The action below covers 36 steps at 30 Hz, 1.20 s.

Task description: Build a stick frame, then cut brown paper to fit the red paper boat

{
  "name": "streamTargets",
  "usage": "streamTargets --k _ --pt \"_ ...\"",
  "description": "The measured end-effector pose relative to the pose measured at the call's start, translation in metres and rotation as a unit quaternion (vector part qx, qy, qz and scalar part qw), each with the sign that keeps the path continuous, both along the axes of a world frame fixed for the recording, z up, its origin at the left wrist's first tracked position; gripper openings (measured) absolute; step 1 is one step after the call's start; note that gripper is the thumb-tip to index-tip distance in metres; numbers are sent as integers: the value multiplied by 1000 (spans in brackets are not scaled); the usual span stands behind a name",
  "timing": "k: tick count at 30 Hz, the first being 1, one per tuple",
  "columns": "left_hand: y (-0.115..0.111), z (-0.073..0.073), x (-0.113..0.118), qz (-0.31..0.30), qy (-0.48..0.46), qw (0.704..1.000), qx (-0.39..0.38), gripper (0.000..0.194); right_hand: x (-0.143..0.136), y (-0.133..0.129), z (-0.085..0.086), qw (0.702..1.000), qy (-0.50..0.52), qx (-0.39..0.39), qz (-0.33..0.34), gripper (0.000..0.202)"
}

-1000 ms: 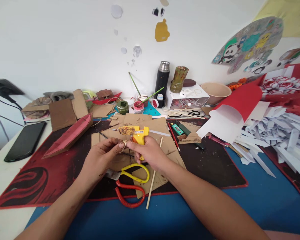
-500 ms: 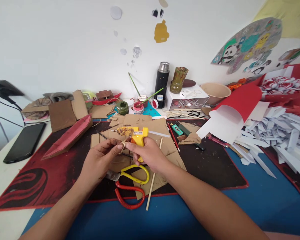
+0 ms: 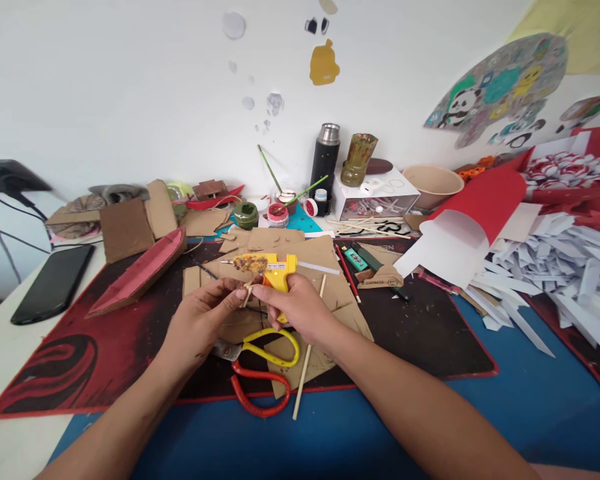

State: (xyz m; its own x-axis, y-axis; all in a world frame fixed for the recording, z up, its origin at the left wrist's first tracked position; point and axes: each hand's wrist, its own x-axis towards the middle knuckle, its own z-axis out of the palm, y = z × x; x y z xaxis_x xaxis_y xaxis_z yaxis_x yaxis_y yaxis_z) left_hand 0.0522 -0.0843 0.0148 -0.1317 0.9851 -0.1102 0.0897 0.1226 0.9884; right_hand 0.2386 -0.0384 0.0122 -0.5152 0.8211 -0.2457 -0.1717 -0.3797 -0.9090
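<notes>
Near the middle of the mat, my left hand [image 3: 207, 310] and my right hand [image 3: 300, 308] meet, with thumbs and forefingers pinched together. Between the fingertips is a small pale tan piece [image 3: 247, 293], mostly covered, so its kind is unclear. A yellow hot glue gun [image 3: 279, 265] sits right at my right hand, its stained nozzle pointing left and a glue stick [image 3: 320, 268] out of its back. My right hand hides part of its handle; whether the other fingers grip it I cannot tell. Scissors [image 3: 265, 407] with one yellow and one red handle lie below, beside a thin wooden stick [image 3: 305, 370].
Cut cardboard [image 3: 325, 253] lies beneath my hands on the black-and-red mat [image 3: 420, 340]. A pink-lined cardboard boat [image 3: 140, 273] and phone [image 3: 53, 283] are left. Paint jars [image 3: 246, 216] and a flask [image 3: 325, 160] stand behind. Folded paper strips [image 3: 555, 260] pile up right.
Both hands stay nearly in place at the small tan piece, which shows slightly more between the fingertips. The view has shifted very slightly; the other things lie as before.
</notes>
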Motion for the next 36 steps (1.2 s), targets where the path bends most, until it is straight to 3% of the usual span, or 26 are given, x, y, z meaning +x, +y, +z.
streamTargets --k 5,8,12,18,21,26,31,36 --pt "0 5 0 12 17 1000 0 52 -1 -2 0 1000 -1 1 9 40" --pt "-4 11 -11 18 58 998 -5 55 0 -4 4 1000 5 -9 9 41" --pt "-10 24 -49 44 162 986 -13 51 4 -2 11 1000 16 -23 -12 46" --pt "-1 45 -110 65 397 915 13 45 4 -2 11 1000 21 -22 -6 46" --pt "7 42 -125 20 449 893 22 42 3 -4 9 1000 16 -12 7 48" --pt "17 23 -143 -39 487 870 68 44 3 -4 8 1000 12 -22 4 50" --pt "20 14 -151 -28 508 858 72 43 4 -4 10 1000 0 -21 5 49" --pt "17 21 -145 -15 498 865 64 36 5 -4 11 1000 -6 -10 15 46"
